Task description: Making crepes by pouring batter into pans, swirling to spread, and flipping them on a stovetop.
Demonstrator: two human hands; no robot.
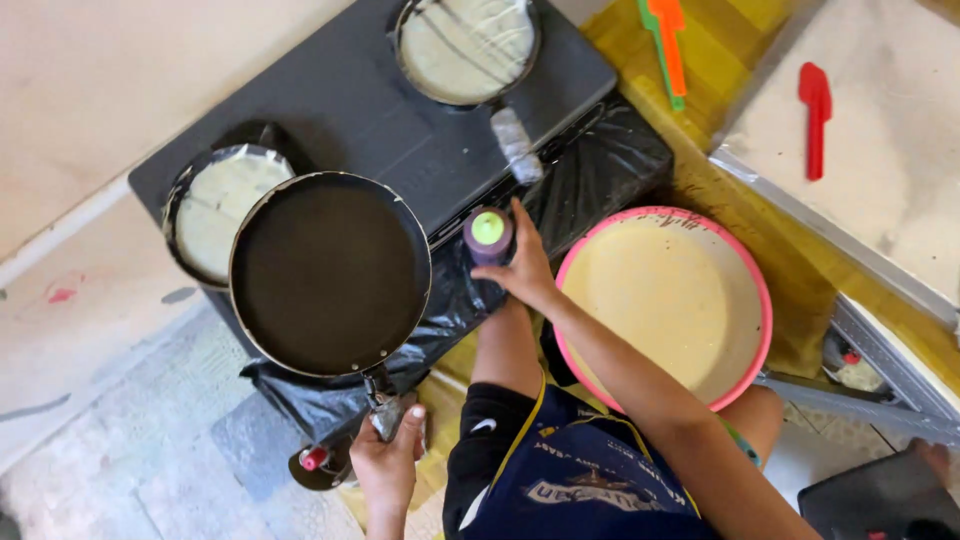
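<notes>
From where I watched, the work stood partway through a round. My left hand [385, 462] had its grip closed tight round the wrapped handle of the empty black round frying pan [330, 272], which it held lifted and level above the front edge of the black two-burner stove [380, 110]; the pan's dark face was bare, with no batter in it yet. My right hand [522, 268] had its grip wrapped about the small purple squeeze bottle with a green cap [488, 236], upright just beside the pan's rim and resting at the stove's edge. Two other pans were already filled: the foil-edged pan with pale batter [215, 205] sat partly under the lifted pan, and the far pan with a thin pale layer [466, 45] sat on the rear burner. The pink-rimmed round basin of cream batter [665, 300] lay near my right arm, nearly full, so I judged much remained to cook. An orange and green spatula [665, 45] and a red spatula [815, 115] lay untouched well apart.
</notes>
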